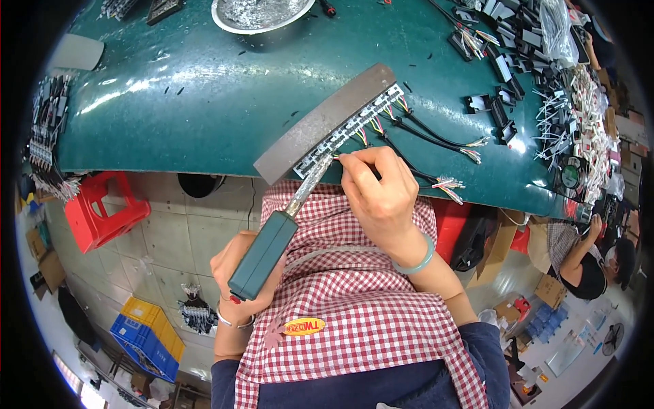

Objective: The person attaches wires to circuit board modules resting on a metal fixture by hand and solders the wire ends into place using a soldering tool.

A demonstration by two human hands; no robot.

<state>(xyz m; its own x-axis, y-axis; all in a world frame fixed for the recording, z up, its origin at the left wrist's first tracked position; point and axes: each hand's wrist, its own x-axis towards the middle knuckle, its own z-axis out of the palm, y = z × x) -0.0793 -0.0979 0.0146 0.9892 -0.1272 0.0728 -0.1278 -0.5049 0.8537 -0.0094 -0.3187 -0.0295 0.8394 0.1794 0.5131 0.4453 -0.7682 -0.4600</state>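
Observation:
My left hand is wrapped round the dark green handle of a soldering iron. Its metal barrel slants up and right, the tip meeting a strip of small white circuit boards. This strip lies along the near edge of a curved grey-brown bar on the table. Thumb and index finger of my right hand are pinched on thin wires beside the iron's tip; the fingers partly hide them. Farther up the strip, coloured wires join it to several black cables that trail right with loose ends.
A metal bowl stands at the back of the green table. Black plastic housings and white connector bundles pile up on the right. Cable bundles hang at the left edge. A red stool stands below; another person sits at right.

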